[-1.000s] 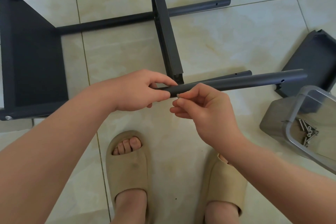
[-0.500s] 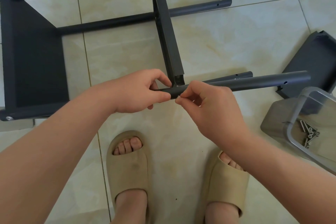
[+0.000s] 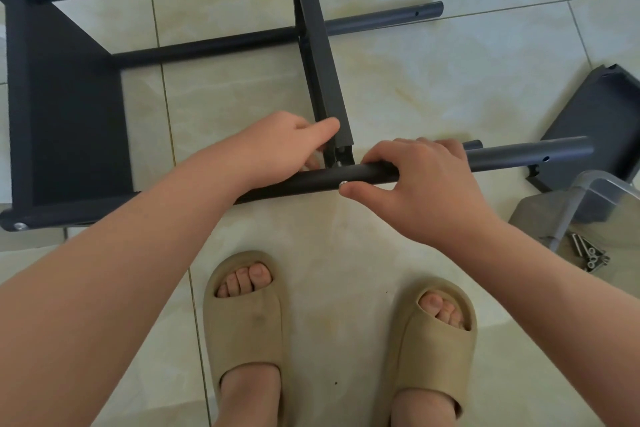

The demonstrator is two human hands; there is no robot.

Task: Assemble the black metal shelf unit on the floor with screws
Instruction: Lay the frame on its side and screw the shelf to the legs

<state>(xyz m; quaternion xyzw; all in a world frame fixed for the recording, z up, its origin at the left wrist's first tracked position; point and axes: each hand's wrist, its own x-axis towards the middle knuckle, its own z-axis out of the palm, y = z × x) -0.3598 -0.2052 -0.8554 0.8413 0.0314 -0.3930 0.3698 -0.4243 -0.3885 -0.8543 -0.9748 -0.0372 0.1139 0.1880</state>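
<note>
Evidently a screw [image 3: 343, 183] is being seated in the front tube [image 3: 519, 158], where the shelf panel [image 3: 322, 73] meets it: the right hand [image 3: 422, 191] curls round the tube, thumb on the screw. The left hand [image 3: 287, 146] steadies the panel's end just behind the tube, its grip unclear. Next probably comes tightening, with the holes kept aligned.
</note>
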